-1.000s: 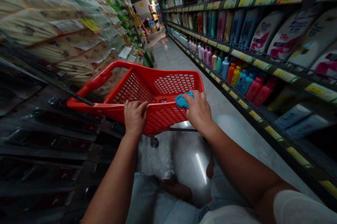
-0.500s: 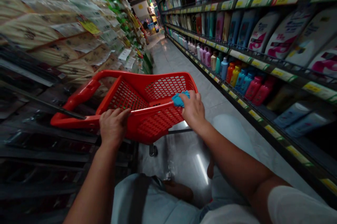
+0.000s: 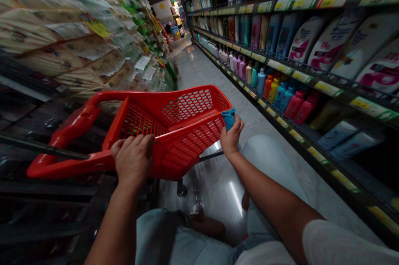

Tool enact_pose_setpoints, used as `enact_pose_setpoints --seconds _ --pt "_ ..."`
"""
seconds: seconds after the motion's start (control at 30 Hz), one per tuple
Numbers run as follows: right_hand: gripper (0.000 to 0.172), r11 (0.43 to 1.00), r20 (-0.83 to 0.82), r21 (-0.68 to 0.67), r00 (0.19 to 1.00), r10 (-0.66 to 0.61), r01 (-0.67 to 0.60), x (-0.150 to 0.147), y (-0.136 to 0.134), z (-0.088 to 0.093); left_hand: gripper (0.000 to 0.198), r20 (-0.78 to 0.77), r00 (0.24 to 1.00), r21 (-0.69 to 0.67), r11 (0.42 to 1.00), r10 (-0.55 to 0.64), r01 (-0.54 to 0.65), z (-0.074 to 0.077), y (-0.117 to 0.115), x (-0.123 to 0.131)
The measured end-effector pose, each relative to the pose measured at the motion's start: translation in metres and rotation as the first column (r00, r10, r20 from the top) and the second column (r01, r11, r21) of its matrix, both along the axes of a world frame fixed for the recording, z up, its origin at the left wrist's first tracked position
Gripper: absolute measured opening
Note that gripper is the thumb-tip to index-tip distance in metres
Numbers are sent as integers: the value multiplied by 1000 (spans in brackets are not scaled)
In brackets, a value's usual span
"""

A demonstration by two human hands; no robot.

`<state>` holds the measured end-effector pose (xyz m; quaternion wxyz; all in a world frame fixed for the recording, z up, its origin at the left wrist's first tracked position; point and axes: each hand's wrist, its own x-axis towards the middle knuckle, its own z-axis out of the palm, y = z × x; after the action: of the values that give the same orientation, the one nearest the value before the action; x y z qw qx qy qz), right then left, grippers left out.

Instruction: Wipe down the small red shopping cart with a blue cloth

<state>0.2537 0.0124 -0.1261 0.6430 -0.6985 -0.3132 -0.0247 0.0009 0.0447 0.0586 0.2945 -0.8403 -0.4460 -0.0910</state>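
In front of me is a red plastic shopping cart with mesh sides, its handle toward the left. My left hand is closed over the near rim, fingers curled across the top edge. Bunched in my right hand is a blue cloth, pressed against the outside of the cart's right end corner. Part of the cloth sticks up above my fingers. A wheel shows beneath the cart.
Shelves on the right hold several shampoo bottles and small coloured bottles. Stacked plastic-wrapped packs rise on the left. A dark bar crosses near the handle. Shiny floor runs down the aisle between; my knees are below.
My right hand with the cloth has moved from the top of the near rim out to the cart's right end corner. The cart appears shifted slightly left and closer; my left hand stays on the rim.
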Motion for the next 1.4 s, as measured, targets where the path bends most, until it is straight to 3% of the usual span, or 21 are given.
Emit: enact_pose_setpoints --seconds 0.07,0.13,0.2,0.33,0.4,0.47,0.57,0.63,0.67,0.73,0.77,0.87,0.97,1.1,1.17,1.27,1.33,1.4 --pt "68 982 107 -43 976 189 -186 -37 -4 -10 29 7 1000 19 1000 7 -7 -2 -6 4" --pt "67 908 282 -109 864 418 -403 -65 -9 -20 28 6 1000 39 999 16 -16 -4 -13 6" --pt "65 878 328 -118 817 475 -463 -68 -12 -28 28 8 1000 54 998 24 -24 -5 -20 7" --pt "58 984 -47 -29 983 175 -176 -9 -1 -36 28 33 998 55 997 53 -55 -5 -31 10" --pt "58 997 -198 -58 980 30 -43 13 7 -38 29 54 995 37 996 78 -80 -4 -32 15" --pt "58 997 -243 -83 970 -16 -5 7 10 -40 30 77 992 17 995 99 -101 -4 -31 24" --pt "56 982 -179 -66 971 161 -176 -44 3 -45 32 108 987 -9 993 116 -116 -5 -25 39" --pt "57 921 -60 -45 921 385 -388 -73 -2 -45 33 135 984 -25 994 113 -111 -7 -21 48" --pt "57 907 -46 -31 907 418 -419 -78 -2 -43 33 154 983 -35 995 102 -98 -9 -20 52" --pt "53 952 -133 1 943 304 -306 -64 6 -33 34 197 978 -60 996 72 -61 -11 -18 57" --pt "49 986 -229 4 960 163 -167 -48 15 -26 35 216 975 -71 996 59 -45 -13 -17 59" --pt "52 1000 -314 -23 949 -3 -5 0 45 1 36 236 970 -89 996 52 -31 -15 -18 66" --pt "54 998 -231 -16 972 51 -56 -7 55 25 39 230 971 -95 994 68 -47 -16 -17 76" --pt "58 942 61 4 941 334 -335 -73 26 29 42 204 979 -113 994 24 -1 -14 -20 84" --pt "56 897 158 -12 885 438 -442 -83 16 24 42 183 981 -127 988 -65 89 -8 -30 78" --pt "55 934 20 8 934 358 -358 -51 28 23 37 217 960 -19 983 -175 183 11 -57 52" --pt "57 975 -164 -7 962 219 -223 -23 47 29 29 286 954 153 987 -85 42 31 -74 29" --pt "59 986 -245 -26 958 150 -162 -13 61 40 29 354 930 252 948 96 -193 50 -82 8"
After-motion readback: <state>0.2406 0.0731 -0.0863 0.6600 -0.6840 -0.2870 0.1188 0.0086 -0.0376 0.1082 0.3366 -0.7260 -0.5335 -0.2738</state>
